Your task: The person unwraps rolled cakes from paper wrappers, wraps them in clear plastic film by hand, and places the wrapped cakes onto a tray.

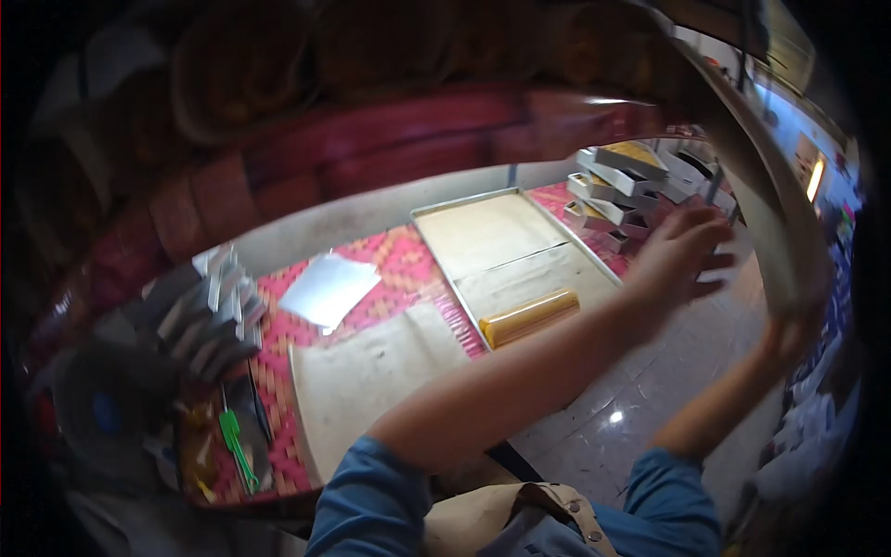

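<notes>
My left hand (682,251) reaches out to the right over the table's edge, fingers apart and slightly blurred, with nothing seen in it. At the far right, my right hand (789,336) grips the lower end of a long pale sheet or tray (775,204), tilted up and seen nearly edge-on; its exact kind is unclear. Below my left forearm, a glossy yellow-brown roll (531,318) lies on a shallow baking tray (501,223) lined with pale paper. A pale sheet of paper (371,371), curled at its edges, rests nearer to me.
Long open boxes (617,181) are stacked at the table's back right. White sheets (329,288) lie on the pink patterned cloth (408,255). A green-handled tool (237,446) and several grey box-like pieces (223,297) are at left. A dark red shelf edge (371,148) crosses overhead.
</notes>
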`<control>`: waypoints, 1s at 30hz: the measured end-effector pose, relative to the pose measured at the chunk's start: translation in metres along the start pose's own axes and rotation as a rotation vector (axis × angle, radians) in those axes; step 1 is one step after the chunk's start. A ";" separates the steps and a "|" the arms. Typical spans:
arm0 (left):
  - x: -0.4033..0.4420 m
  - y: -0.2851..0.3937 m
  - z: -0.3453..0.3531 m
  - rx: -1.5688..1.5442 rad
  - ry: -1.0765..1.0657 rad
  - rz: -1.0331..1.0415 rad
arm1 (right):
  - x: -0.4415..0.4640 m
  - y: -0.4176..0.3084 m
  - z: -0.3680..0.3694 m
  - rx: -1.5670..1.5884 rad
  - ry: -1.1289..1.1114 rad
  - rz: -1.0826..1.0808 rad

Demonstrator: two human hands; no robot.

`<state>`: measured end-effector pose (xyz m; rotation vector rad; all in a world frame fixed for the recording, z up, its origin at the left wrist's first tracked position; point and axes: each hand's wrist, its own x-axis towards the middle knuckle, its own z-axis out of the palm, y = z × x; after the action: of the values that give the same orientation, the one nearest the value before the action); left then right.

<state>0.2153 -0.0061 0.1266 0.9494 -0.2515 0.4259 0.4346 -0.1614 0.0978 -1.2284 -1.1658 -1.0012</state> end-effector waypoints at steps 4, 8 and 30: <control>0.007 -0.040 0.021 -0.038 0.113 0.009 | -0.068 -0.056 -0.030 0.688 -0.121 0.045; -0.040 -0.092 -0.002 -0.165 0.343 -0.005 | -0.104 -0.113 0.007 1.374 -0.473 0.115; -0.339 -0.046 -0.270 0.337 1.427 0.305 | -0.309 -0.269 0.266 1.566 -1.507 1.232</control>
<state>-0.0585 0.1124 -0.1912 0.7274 1.0126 1.3379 0.0944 0.0625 -0.1717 -0.7793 -1.2184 1.8114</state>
